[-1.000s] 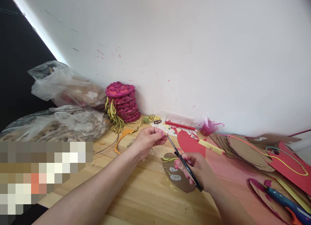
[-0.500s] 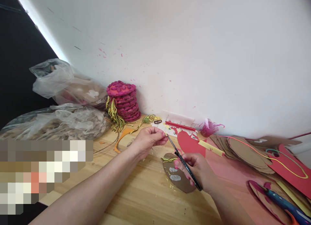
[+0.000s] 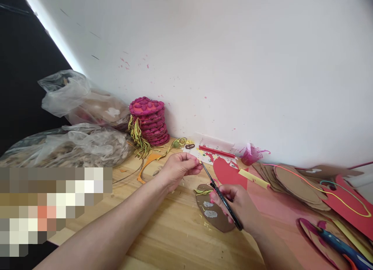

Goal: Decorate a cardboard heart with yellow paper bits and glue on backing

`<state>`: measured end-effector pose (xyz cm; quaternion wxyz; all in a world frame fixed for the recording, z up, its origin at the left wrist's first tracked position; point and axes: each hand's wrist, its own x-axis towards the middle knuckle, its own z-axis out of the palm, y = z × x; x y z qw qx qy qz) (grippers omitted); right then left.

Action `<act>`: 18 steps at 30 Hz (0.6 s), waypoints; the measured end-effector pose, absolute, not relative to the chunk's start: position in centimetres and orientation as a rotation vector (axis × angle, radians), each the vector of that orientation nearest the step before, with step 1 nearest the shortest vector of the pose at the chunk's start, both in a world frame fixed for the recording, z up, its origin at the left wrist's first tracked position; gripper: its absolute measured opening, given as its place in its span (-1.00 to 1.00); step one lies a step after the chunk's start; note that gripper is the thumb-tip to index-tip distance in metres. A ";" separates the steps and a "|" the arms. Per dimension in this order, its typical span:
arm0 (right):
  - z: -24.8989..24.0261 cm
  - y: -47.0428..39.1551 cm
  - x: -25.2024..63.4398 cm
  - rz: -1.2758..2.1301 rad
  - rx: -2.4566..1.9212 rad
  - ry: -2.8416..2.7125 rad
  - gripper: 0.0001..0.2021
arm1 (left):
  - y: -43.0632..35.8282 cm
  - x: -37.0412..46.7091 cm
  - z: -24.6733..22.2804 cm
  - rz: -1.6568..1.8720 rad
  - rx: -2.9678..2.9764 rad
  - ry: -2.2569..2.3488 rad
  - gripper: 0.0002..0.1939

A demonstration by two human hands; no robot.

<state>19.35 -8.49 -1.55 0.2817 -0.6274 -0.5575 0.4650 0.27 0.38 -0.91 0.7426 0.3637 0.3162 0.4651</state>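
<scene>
My right hand (image 3: pixel 233 204) is wrapped round black-handled scissors (image 3: pixel 217 188), whose blades point up and left. The blade tips reach the fingers of my left hand (image 3: pixel 186 165), which is pinched on a small yellowish piece of paper (image 3: pixel 199 160); its shape is too small to make out. Below, an oval cardboard piece (image 3: pixel 215 219) lies on the table with two whitish glue patches, tiny yellow clippings and a bit of yellow-green yarn (image 3: pixel 203 192). Part of the cardboard is hidden by my right hand.
Magenta studded discs (image 3: pixel 148 122) are stacked by the wall beside a yarn tassel (image 3: pixel 136 138). Plastic bags (image 3: pixel 72 145) lie left. Paper stars (image 3: pixel 208 158), red paper (image 3: pixel 229 173) and a pink-stained cup (image 3: pixel 250 154) stand behind. Cardboard ovals (image 3: pixel 297 184) and a blue tool (image 3: pixel 340 243) are right.
The view has shifted very slightly. Both hands keep nearly the same pose, with the scissors' tips still at the small piece in my left fingers.
</scene>
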 end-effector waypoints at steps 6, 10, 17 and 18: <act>-1.4 -8.5 19.3 1.272 -1.661 -1.473 -0.65 | 0.4 0.3 -0.8 1.016 0.789 0.694 -0.69; -1.6 -8.4 19.4 1.272 -1.688 -1.467 -0.68 | 0.3 0.3 -0.8 1.016 0.789 0.697 -0.71; -1.5 -8.5 19.4 1.286 -1.666 -1.462 -0.66 | 0.3 0.3 -0.7 1.009 0.777 0.678 -0.73; -1.5 -8.5 19.3 1.286 -1.664 -1.461 -0.66 | 0.3 0.3 -0.8 1.009 0.777 0.677 -0.74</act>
